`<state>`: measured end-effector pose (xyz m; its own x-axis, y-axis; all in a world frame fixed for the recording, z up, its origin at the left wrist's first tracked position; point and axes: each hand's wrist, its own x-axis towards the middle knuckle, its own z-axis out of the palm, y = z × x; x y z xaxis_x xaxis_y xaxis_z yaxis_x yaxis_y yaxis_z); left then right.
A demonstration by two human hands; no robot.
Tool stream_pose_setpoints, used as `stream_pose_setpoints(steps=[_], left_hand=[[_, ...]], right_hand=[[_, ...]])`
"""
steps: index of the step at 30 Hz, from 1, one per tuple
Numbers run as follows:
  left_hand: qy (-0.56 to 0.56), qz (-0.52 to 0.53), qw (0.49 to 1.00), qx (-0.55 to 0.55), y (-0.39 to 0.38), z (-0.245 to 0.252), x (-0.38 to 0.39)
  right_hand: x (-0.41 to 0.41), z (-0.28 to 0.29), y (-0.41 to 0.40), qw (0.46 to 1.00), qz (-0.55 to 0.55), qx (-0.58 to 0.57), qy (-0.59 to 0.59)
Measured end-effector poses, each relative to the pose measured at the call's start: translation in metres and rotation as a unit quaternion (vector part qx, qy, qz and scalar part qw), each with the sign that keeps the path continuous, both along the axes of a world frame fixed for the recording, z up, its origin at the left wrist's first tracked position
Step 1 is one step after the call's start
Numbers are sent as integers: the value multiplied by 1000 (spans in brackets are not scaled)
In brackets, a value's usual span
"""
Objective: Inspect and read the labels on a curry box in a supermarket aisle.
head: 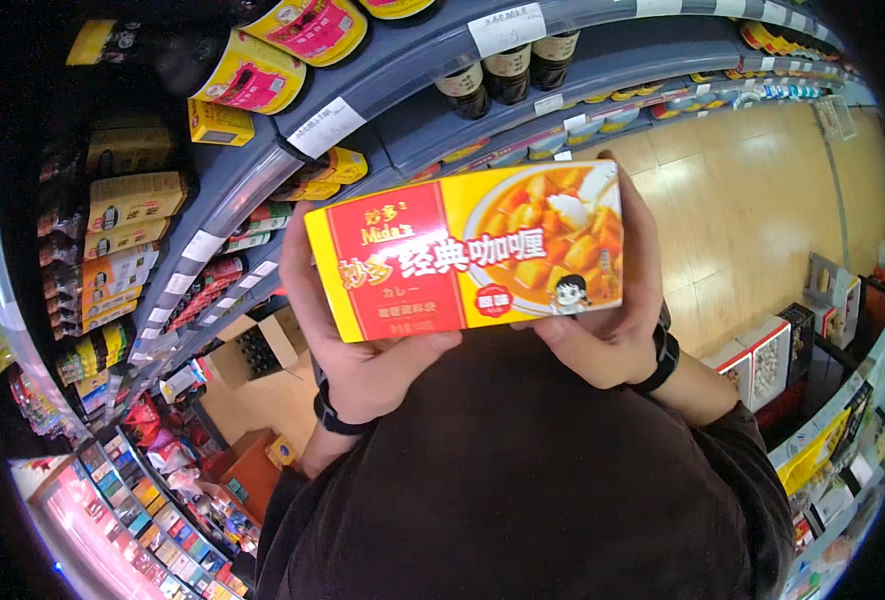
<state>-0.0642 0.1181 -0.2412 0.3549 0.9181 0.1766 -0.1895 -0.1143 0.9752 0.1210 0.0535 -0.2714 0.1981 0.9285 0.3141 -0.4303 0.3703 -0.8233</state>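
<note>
Both hands hold up a yellow and red box of curry cubes point(420, 255), its printed front with a picture of a curry bowl facing the camera. My left hand point(360, 360) grips the end at the picture's left, thumb along the lower edge. The other end rests in my right hand point(615, 330), its thumb at the lower edge and fingers behind the box. The fingers behind the box are mostly hidden. Each wrist wears a black band. Just beyond the box runs a shelf edge point(412, 82) with price tags.
Yellow tubs point(307, 34), a small yellow box point(221, 124) and dark bottles point(507, 75) stand on the shelves. An open cardboard carton point(258, 349) with bottles sits on the floor at left. White and red boxes point(769, 356) stand at right, beside tiled floor point(712, 225).
</note>
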Motion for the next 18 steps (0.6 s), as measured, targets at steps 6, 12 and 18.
stream_pose_setpoints(steps=[6,12,18], left_hand=[[7,59,998,-25,0,-8,-4],[38,52,998,5,-3,-7,-4],[87,22,990,109,7,-3,-12]], right_hand=[[3,0,15,998,15,18,-63],[3,-1,10,996,17,-3,-83],[-4,4,21,998,1,20,-53]])
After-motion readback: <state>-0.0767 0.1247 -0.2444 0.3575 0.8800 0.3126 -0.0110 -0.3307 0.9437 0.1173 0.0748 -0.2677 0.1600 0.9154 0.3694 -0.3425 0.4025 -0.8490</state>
